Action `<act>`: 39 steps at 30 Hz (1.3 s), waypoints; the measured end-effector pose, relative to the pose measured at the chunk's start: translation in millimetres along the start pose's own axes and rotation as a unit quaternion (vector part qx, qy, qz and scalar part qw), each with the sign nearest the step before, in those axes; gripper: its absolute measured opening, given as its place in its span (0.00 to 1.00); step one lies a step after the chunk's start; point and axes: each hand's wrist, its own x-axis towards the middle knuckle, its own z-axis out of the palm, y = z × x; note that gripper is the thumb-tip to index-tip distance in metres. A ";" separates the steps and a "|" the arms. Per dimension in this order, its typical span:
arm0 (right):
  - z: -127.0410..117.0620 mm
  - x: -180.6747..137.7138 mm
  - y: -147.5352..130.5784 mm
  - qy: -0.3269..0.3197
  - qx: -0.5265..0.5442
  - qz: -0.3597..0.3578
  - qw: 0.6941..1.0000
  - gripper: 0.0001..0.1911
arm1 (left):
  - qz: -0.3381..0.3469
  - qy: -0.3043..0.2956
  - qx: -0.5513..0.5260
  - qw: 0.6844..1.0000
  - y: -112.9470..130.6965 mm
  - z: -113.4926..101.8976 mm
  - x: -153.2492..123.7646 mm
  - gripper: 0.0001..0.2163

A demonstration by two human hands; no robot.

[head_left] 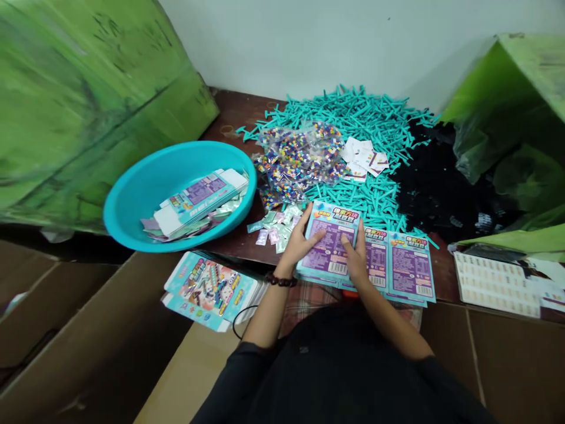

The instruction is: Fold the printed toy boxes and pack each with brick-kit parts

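Note:
My left hand [301, 242] and my right hand [355, 254] grip a purple and teal printed card [333, 232] from its two sides, thumbs resting on its face. More cards of the same print [411, 265] lie overlapping to the right, at the table's front edge. Just beyond my left hand is a small heap of pastel sachets [277, 224]. Behind them sit clear bags of multicoloured beads [300, 159]. A big pile of teal plastic sticks with crosswise ends [353, 112] spreads across the back of the table.
A teal basin [132, 176] with flat boxes and sachets stands on the left. Below it lies a stack of flattened printed boxes [212, 288]. White leaflets [364, 156] rest on the sticks. Black items [430, 182], a green bag [521, 118] and a white tray [497, 282] are at right.

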 end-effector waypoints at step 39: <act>-82.1 -61.7 13.2 0.017 -0.116 -0.086 0.989 0.18 | -0.106 0.127 0.512 0.843 31.1 -263.4 65.8 0.34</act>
